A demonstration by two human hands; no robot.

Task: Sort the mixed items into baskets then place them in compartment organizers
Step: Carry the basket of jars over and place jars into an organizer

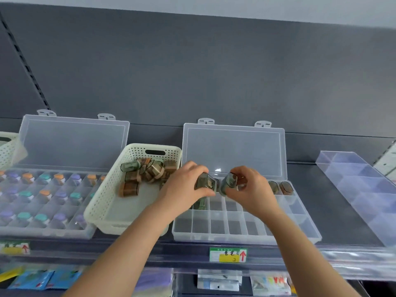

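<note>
- Dark grey shelf (pixel 334 211): carries all the items.
- Clear plastic compartment organizer (pixel 235 237), lid raised: most cells empty; two brown capsule-shaped cases (pixel 286 187) stand in the back row at right.
- Cream perforated plastic basket (pixel 100 200), just left of the organizer: holds a loose pile of matching cases (pixel 145 170).
- Left hand (pixel 184 185): fingers curled round one clear-shelled case (pixel 204 182), above the organizer's back-left cells.
- Right hand (pixel 252 189): fingertips pinching a second case (pixel 230 181), beside the first.
- Handling, as judged: cases appear small, light and rigid, with smooth shells likely to slip. Pinch across the broad flat faces and lower upright into a cell.
</note>
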